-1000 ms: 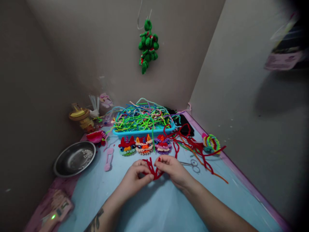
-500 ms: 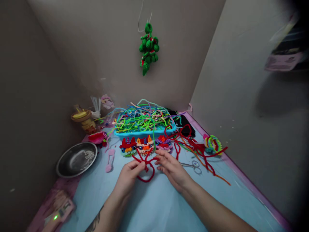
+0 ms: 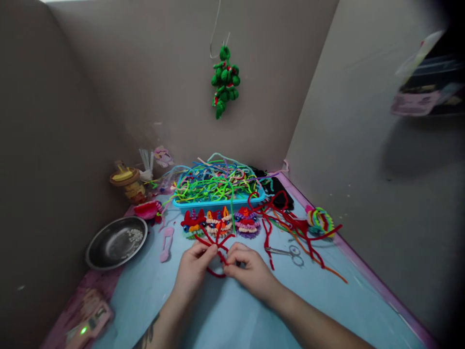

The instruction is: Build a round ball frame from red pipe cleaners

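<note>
Left hand (image 3: 194, 265) pinching red fuzzy stems (image 3: 218, 238) at their crossing, right hand (image 3: 249, 268) half-curled, pinching a lower strand (image 3: 222, 257), the stems just before three bright figures (image 3: 247, 223), pink label (image 3: 414, 103) by the right wall (image 3: 356, 155), too blurred to read from here

Craft corner, pipe-cleaner tray (image 3: 221, 204), scissors (image 3: 282, 252)
</note>
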The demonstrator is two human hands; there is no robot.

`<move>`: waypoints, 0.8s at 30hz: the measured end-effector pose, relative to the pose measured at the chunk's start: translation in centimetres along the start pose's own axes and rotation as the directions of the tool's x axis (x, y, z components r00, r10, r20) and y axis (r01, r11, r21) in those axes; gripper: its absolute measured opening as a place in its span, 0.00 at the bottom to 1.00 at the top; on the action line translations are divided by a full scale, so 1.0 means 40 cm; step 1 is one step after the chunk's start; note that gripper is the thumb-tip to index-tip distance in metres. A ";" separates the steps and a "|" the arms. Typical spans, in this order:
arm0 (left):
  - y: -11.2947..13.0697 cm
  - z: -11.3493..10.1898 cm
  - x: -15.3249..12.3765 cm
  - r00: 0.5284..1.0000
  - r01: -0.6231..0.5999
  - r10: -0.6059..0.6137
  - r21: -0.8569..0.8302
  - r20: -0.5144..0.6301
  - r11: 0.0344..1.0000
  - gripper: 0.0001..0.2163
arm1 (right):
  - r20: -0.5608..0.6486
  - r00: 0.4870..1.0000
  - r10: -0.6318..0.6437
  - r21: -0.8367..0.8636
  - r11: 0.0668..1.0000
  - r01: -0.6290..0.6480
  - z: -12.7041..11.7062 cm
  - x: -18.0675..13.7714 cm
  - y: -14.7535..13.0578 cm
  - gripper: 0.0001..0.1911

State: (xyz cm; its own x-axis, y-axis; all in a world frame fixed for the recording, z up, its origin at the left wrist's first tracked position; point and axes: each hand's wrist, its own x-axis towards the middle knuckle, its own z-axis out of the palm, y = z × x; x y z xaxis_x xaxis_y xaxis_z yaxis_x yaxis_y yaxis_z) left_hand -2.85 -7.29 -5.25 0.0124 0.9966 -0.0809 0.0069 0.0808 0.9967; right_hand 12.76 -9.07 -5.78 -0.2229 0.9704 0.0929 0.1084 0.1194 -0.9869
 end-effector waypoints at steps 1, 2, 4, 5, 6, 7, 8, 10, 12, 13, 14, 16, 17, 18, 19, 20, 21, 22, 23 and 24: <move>0.003 -0.004 0.002 0.998 -0.061 0.062 0.089 -0.012 0.994 0.13 | 0.009 1.000 -0.002 0.004 1.000 0.002 -0.003 -0.002 -0.003 0.08; 0.005 -0.007 0.004 0.994 -0.104 0.107 0.158 -0.014 0.982 0.12 | 0.015 1.000 0.003 -0.002 1.000 -0.003 -0.005 -0.003 -0.005 0.08; 0.006 -0.012 0.009 0.991 -0.134 0.137 0.223 0.001 0.966 0.12 | 0.033 0.999 0.022 -0.047 0.999 -0.020 -0.008 -0.007 -0.006 0.08; 0.007 -0.013 0.012 0.991 -0.132 0.132 0.230 0.016 0.964 0.13 | 0.045 0.999 0.024 -0.079 0.997 -0.020 -0.012 -0.009 -0.006 0.07; 0.008 -0.015 0.014 0.991 -0.130 0.124 0.229 0.042 0.965 0.13 | 0.045 0.999 0.012 -0.112 0.994 -0.007 -0.016 -0.011 -0.006 0.05; 0.009 -0.015 0.014 0.990 -0.130 0.115 0.229 0.077 0.965 0.13 | 0.019 1.000 -0.016 -0.142 0.990 0.019 -0.023 -0.012 -0.006 0.04; 0.012 -0.014 0.014 0.987 -0.132 0.105 0.232 0.124 0.964 0.14 | -0.035 0.997 -0.061 -0.168 0.984 0.055 -0.031 -0.012 -0.007 0.03; 0.019 -0.008 0.007 0.965 -0.140 0.076 0.247 0.252 0.959 0.13 | -0.191 0.968 -0.161 -0.212 0.970 0.120 -0.051 -0.009 -0.008 0.03; 0.027 0.002 -0.005 0.922 -0.159 0.044 0.273 0.385 0.949 0.13 | -0.288 0.940 -0.184 -0.213 0.969 0.125 -0.068 -0.002 -0.010 0.05; 0.030 0.009 -0.011 0.899 -0.179 0.037 0.290 0.436 0.940 0.12 | -0.286 0.946 -0.155 -0.185 0.977 0.104 -0.073 0.003 -0.010 0.08; 0.031 0.015 -0.017 0.878 -0.202 0.033 0.307 0.477 0.930 0.12 | -0.255 0.961 -0.107 -0.142 0.987 0.072 -0.076 0.007 -0.010 0.08; 0.032 0.026 -0.026 0.848 -0.242 0.029 0.338 0.529 0.910 0.13 | -0.143 0.990 -0.005 -0.043 0.999 -0.001 -0.075 0.015 -0.007 0.06; 0.031 0.029 -0.028 0.839 -0.256 0.029 0.348 0.543 0.902 0.13 | -0.104 0.994 0.030 0.010 1.000 -0.030 -0.072 0.017 -0.004 0.07; 0.031 0.031 -0.029 0.835 -0.265 0.032 0.351 0.549 0.898 0.13 | -0.094 0.994 0.056 0.067 0.997 -0.050 -0.068 0.020 0.000 0.09; 0.031 0.031 -0.029 0.836 -0.272 0.040 0.349 0.547 0.897 0.13 | -0.116 0.990 0.084 0.135 0.988 -0.068 -0.064 0.021 0.005 0.11; 0.031 0.029 -0.028 0.842 -0.276 0.052 0.344 0.537 0.898 0.13 | -0.152 0.981 0.118 0.208 0.974 -0.085 -0.061 0.022 0.010 0.12; 0.032 0.027 -0.025 0.850 -0.276 0.065 0.337 0.523 0.900 0.12 | -0.188 0.969 0.158 0.276 0.956 -0.102 -0.059 0.023 0.014 0.12; 0.032 0.023 -0.022 0.859 -0.274 0.077 0.328 0.505 0.904 0.11 | -0.211 0.957 0.200 0.332 0.935 -0.122 -0.058 0.023 0.018 0.12; 0.033 0.019 -0.018 0.868 -0.269 0.085 0.318 0.489 0.909 0.11 | -0.211 0.950 0.229 0.368 0.919 -0.139 -0.059 0.023 0.022 0.13; 0.032 0.014 -0.014 0.875 -0.260 0.088 0.309 0.476 0.915 0.10 | -0.188 0.954 0.235 0.381 0.912 -0.150 -0.060 0.022 0.024 0.14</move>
State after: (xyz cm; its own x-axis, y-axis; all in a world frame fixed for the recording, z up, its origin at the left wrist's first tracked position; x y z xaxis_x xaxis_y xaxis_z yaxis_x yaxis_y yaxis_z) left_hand -2.28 -7.76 -3.93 0.4873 0.8731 0.0140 0.3124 -0.1892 0.9309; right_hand 15.00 -7.58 -6.31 -0.0048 0.9929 -0.1185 -0.2369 -0.1162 -0.9646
